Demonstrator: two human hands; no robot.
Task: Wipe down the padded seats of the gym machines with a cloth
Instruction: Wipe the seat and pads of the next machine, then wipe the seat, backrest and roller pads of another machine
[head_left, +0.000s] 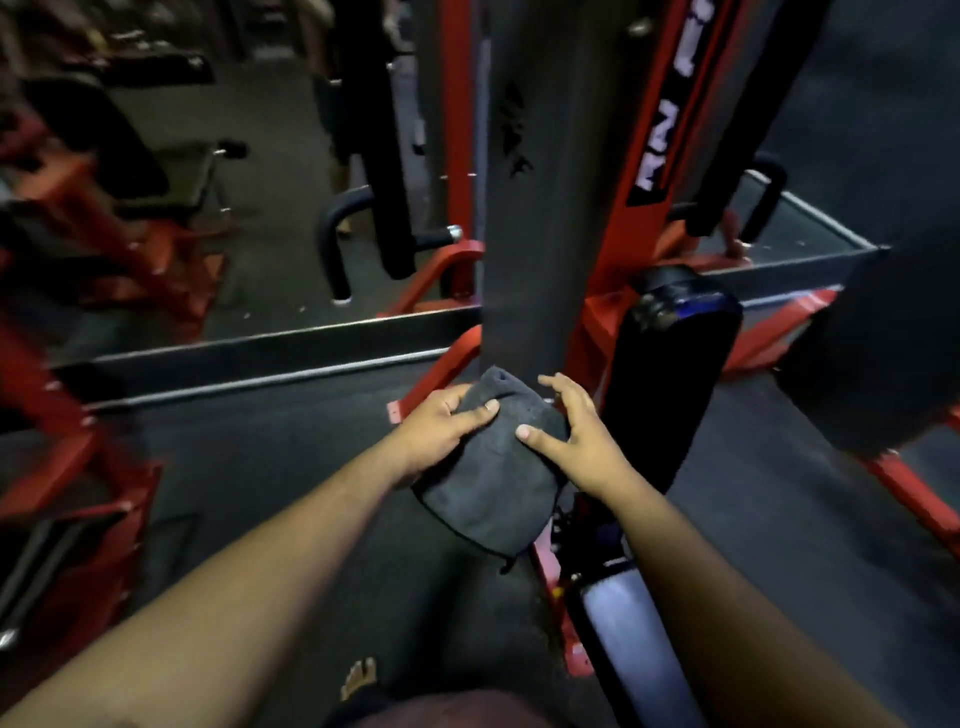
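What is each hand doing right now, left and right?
Left hand: holds the dark cloth, thumb curled over its top.
Right hand: fingers spread, thumb touching the cloth; whether it grips cannot be told.

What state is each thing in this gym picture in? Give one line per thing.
cloth: bunched, held in the air between both hands
left hand: grips the cloth's left side
right hand: fingers spread, touching the cloth
black pad: bare, no cloth on it
mirror: shows reflected machines
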